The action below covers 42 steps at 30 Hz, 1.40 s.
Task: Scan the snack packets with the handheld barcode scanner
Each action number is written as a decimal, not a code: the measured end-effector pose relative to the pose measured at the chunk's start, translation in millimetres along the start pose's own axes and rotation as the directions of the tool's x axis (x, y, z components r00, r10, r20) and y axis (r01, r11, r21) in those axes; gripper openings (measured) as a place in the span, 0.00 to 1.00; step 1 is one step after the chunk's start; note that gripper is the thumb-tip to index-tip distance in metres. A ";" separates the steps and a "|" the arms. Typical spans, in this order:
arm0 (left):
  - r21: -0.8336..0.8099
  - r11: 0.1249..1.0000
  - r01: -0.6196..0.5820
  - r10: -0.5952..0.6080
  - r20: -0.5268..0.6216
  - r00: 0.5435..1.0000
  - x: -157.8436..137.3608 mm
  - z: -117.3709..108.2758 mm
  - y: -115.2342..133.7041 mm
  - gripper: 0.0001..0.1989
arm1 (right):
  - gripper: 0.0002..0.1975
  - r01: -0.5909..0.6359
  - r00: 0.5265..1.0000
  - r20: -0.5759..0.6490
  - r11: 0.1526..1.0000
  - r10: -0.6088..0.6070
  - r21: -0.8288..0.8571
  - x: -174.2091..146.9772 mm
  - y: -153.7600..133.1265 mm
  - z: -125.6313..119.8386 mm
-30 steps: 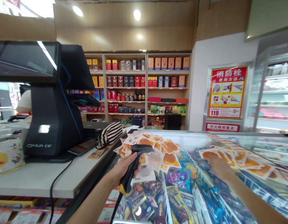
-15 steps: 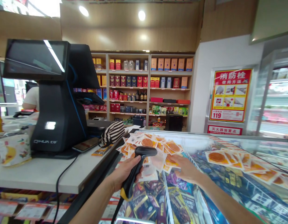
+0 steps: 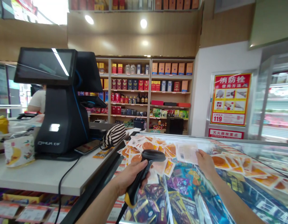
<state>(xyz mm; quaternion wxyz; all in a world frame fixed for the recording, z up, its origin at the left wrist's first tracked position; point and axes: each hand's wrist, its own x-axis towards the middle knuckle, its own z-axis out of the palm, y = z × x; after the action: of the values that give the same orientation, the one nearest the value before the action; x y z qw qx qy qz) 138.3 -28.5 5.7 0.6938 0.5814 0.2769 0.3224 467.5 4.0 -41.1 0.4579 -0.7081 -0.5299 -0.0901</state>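
My left hand (image 3: pixel 132 177) is wrapped round the handle of a black and yellow barcode scanner (image 3: pixel 144 172), its head pointing away from me above the glass. Between the fingers of my right hand (image 3: pixel 205 161) is the edge of a flat white packet (image 3: pixel 187 153), its back with a barcode turned up. Left of that packet lies a loose pile of flat packets (image 3: pixel 147 145) with round orange contents, partly hidden by the scanner. To the right, a row of similar packets (image 3: pixel 220 161) lies overlapping on the freezer's glass top.
Under the glass, the chest freezer (image 3: pixel 181 199) holds colourful wrapped goods. On the white counter (image 3: pixel 50 177) at left stand a black checkout terminal (image 3: pixel 62 118), a phone (image 3: pixel 88 147), a striped pouch (image 3: pixel 114 135) and a white bag (image 3: pixel 19 151). A person (image 3: pixel 38 100) is behind the terminal.
My right hand has moved right from the pile and now grips a packet, turned back side up. The scanner has shifted slightly right in my left hand. The view has tilted upward.
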 end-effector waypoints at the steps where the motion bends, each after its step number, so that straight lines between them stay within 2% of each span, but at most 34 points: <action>1: -0.002 1.000 -0.006 0.006 0.013 1.000 1.3 1.7 0.2 0.16 | 0.17 -0.045 0.999 -0.004 0.995 0.046 0.086 1.4 4.7 0.7; 4: 0.004 1.000 -0.002 0.001 0.053 0.999 5.6 7.7 -0.2 0.16 | 0.17 -0.113 0.993 -0.001 0.948 0.119 0.298 2.1 12.7 7.3; 8: 0.032 0.999 0.007 -0.010 0.108 0.994 9.9 15.7 -1.3 0.15 | 0.19 -0.128 0.990 0.002 0.885 0.143 0.448 2.6 11.9 11.2; 12: 0.030 1.000 -0.003 -0.002 0.154 0.988 12.0 20.5 -0.2 0.14 | 0.19 -0.144 0.987 0.015 0.854 0.158 0.500 4.1 9.4 8.8; 18: 0.066 0.998 -0.011 0.000 0.173 0.985 13.4 27.5 6.5 0.14 | 0.19 -0.129 0.986 -0.028 0.859 0.164 0.495 2.3 7.4 7.6; 20: 0.106 0.994 -0.014 -0.005 0.174 0.985 14.0 29.6 7.9 0.14 | 0.19 -0.126 0.985 -0.054 0.891 0.166 0.436 2.1 6.5 4.3; 23: 0.133 0.991 -0.022 0.002 0.147 0.989 14.9 28.1 7.7 0.14 | 0.20 -0.112 0.973 -0.174 0.971 0.150 0.211 4.1 7.8 -5.1; 27: 0.103 0.994 -0.034 0.029 0.054 0.998 13.9 15.9 6.8 0.15 | 0.21 -0.041 0.947 -0.321 0.995 0.009 -0.092 9.2 23.2 -15.6; 29: 0.076 0.997 -0.030 0.029 0.007 1.000 11.7 8.3 7.1 0.14 | 0.21 0.083 0.951 -0.275 0.973 -0.141 -0.214 10.7 38.7 -15.8; 31: 0.053 0.998 -0.022 0.024 -0.029 0.999 8.8 1.2 7.2 0.14 | 0.21 0.244 0.943 -0.141 0.913 -0.303 -0.327 10.3 57.2 -13.5; 33: 0.036 0.999 -0.006 0.008 -0.056 0.998 5.9 -5.1 6.7 0.13 | 0.22 0.339 0.930 0.010 0.847 -0.367 -0.409 7.5 74.7 -11.4; 36: 0.031 0.999 0.009 -0.006 -0.098 0.995 1.8 -13.9 4.6 0.14 | 0.24 0.352 0.936 0.186 0.808 -0.299 -0.473 0.1 92.5 -12.1; 38: 0.036 0.999 0.014 -0.010 -0.113 0.994 -1.0 -20.0 2.7 0.14 | 0.24 0.311 0.947 0.243 0.791 -0.210 -0.527 -5.2 98.3 -14.6; 42: 0.044 0.999 0.030 -0.024 -0.121 0.992 -7.2 -33.2 -2.0 0.16 | 0.20 0.214 0.975 0.186 0.749 -0.123 -0.627 -11.2 90.7 -15.3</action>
<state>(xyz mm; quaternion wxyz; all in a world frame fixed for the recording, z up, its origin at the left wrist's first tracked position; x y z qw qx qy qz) 108.8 -13.5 -1.9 0.6668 0.5729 0.3333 0.3408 543.9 -16.5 -89.5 0.1415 -0.7754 -0.5579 -0.2598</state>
